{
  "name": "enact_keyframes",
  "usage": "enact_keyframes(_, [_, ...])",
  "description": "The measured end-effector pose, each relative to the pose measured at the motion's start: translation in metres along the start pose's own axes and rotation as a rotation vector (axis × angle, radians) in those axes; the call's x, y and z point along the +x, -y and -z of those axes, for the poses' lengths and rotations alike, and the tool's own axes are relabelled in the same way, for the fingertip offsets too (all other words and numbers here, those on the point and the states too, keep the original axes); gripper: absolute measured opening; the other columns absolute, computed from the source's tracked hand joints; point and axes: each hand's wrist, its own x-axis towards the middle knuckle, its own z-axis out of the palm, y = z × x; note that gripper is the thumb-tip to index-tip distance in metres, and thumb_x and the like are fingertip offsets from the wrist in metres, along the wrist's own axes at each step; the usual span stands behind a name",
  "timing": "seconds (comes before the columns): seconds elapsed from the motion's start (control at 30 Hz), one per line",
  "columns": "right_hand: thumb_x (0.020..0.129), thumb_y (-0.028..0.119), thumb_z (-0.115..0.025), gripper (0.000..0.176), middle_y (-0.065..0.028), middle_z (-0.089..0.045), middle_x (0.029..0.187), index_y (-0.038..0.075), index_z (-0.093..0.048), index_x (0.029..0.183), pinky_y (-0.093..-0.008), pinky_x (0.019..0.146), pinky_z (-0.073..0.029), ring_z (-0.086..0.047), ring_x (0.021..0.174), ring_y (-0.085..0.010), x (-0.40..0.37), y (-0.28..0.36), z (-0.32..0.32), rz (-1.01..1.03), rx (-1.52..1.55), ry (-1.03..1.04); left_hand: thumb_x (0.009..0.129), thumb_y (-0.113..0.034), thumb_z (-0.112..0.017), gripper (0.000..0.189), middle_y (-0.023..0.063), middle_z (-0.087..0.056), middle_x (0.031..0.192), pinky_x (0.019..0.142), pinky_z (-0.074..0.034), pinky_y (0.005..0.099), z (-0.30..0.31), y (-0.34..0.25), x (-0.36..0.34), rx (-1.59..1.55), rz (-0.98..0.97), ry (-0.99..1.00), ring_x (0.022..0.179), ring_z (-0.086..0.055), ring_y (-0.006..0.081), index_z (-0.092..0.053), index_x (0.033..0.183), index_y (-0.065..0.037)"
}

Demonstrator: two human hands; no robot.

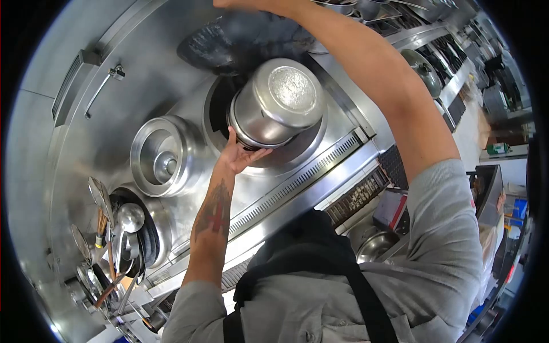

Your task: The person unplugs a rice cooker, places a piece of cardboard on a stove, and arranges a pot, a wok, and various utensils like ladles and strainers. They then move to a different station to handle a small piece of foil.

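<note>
A deep stainless-steel pot [274, 103] is tipped over with its shiny base toward me, above the round burner opening [313, 143] in the steel cooktop. My left hand [240, 155] holds it at the lower rim, thumb up along the side and fingers beneath. The inside of the pot is out of sight. My right arm stretches over to the top of the view, where my right hand [243, 3] is cut off by the edge and its fingers are hidden. Beside the pot on the left sits a round, stepped metal well [163, 163].
At lower left, a ladle [130, 217], strainers and other long-handled tools crowd a dark wok [150, 243]. A wall-mounted tap [117, 72] stands at the left. A lidded pan [422, 71] and gas burners line the right side. A slotted grate [297, 182] runs along the cooktop's front.
</note>
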Motion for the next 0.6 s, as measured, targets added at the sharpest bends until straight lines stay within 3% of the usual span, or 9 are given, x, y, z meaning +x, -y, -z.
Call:
enact_keyframes(0.1, [0.085,0.040,-0.061,0.039,-0.0179,-0.068,0.073,0.005,-0.074,0.073,-0.0466,0.071,-0.053,-0.066,0.071,-0.0381,0.007,-0.006,-0.002,-0.108,0.086,0.057,0.090,-0.073,-0.041,0.094,0.0344,-0.031,0.148,0.103,-0.052,0.0500,-0.005,-0.017,0.041,-0.108,0.141,-0.125,0.129,-0.041,0.0588,-0.028,0.153,-0.004])
enact_keyframes(0.2, [0.086,0.041,-0.060,0.041,-0.0184,-0.069,0.077,0.004,-0.074,0.076,-0.0470,0.076,-0.053,-0.067,0.076,-0.0382,0.020,-0.020,-0.011,-0.193,0.078,0.184,0.087,-0.077,-0.044,0.100,0.0329,-0.027,0.150,0.105,-0.048,0.0538,0.013,-0.033,0.088,-0.043,0.061,-0.299,0.128,-0.039,0.0617,-0.027,0.153,-0.005])
enact_keyframes(0.23, [0.086,0.042,-0.059,0.042,-0.0188,-0.069,0.079,0.004,-0.075,0.078,-0.0473,0.078,-0.053,-0.067,0.078,-0.0385,0.024,-0.025,-0.017,-0.220,0.048,0.237,0.088,-0.076,-0.045,0.099,0.0350,-0.028,0.150,0.103,-0.048,0.0560,0.029,-0.045,0.098,-0.121,0.120,-0.300,0.126,-0.040,0.0631,-0.022,0.154,-0.005])
enact_keyframes(0.33, [0.087,0.043,-0.058,0.043,-0.0200,-0.070,0.081,0.004,-0.075,0.079,-0.0483,0.081,-0.052,-0.067,0.081,-0.0390,0.030,-0.034,-0.033,-0.139,0.030,0.145,0.093,-0.071,-0.044,0.092,0.0341,-0.024,0.153,0.101,-0.050,0.0559,0.019,-0.070,0.098,-0.175,0.189,-0.409,0.122,-0.044,0.0639,-0.020,0.155,-0.008])
enact_keyframes(0.37, [0.087,0.043,-0.058,0.043,-0.0200,-0.070,0.081,0.004,-0.075,0.079,-0.0483,0.081,-0.052,-0.067,0.081,-0.0390,0.033,-0.036,-0.037,-0.118,0.045,0.145,0.096,-0.064,-0.048,0.080,0.0384,-0.039,0.142,0.096,-0.051,0.0608,0.013,-0.067,0.108,-0.090,0.098,-0.611,0.117,-0.050,0.0629,-0.039,0.147,-0.003])
enact_keyframes(0.43, [0.087,0.044,-0.058,0.045,-0.0203,-0.069,0.080,0.004,-0.074,0.079,-0.0486,0.079,-0.052,-0.067,0.079,-0.0399,0.038,-0.028,-0.035,-0.189,0.076,0.239,0.098,-0.055,-0.048,0.065,0.0369,-0.050,0.126,0.091,-0.050,0.0672,0.033,-0.063,0.134,-0.137,0.120,-0.829,0.112,-0.053,0.0615,-0.051,0.132,0.001])
enact_keyframes(0.53, [0.087,0.046,-0.059,0.047,-0.0208,-0.068,0.077,0.002,-0.073,0.075,-0.0490,0.075,-0.053,-0.066,0.074,-0.0402,0.045,-0.024,-0.045,-0.081,-0.154,0.280,0.102,-0.042,-0.047,0.053,0.0346,-0.065,0.102,0.083,-0.047,0.0768,0.100,-0.073,0.195,-0.693,0.332,-1.239,0.104,-0.058,0.0593,-0.068,0.109,0.007])
enact_keyframes(0.57, [0.086,0.046,-0.060,0.048,-0.0210,-0.068,0.075,0.001,-0.072,0.075,-0.0490,0.074,-0.053,-0.066,0.072,-0.0402,0.044,-0.024,-0.047,-0.078,-0.207,0.286,0.103,-0.033,-0.042,0.043,0.0269,-0.048,0.129,0.086,-0.044,0.0780,0.071,-0.070,0.165,-0.648,0.229,-1.021,0.120,-0.047,0.0569,-0.053,0.129,0.000])
enact_keyframes(0.6, [0.086,0.045,-0.061,0.047,-0.0209,-0.067,0.073,0.001,-0.072,0.073,-0.0486,0.074,-0.053,-0.066,0.071,-0.0402,0.043,-0.021,-0.048,-0.089,-0.170,0.244,0.105,-0.025,-0.037,0.046,0.0193,-0.030,0.155,0.090,-0.042,0.0791,0.035,-0.061,0.136,-0.588,0.129,-0.809,0.135,-0.036,0.0545,-0.038,0.148,-0.008])
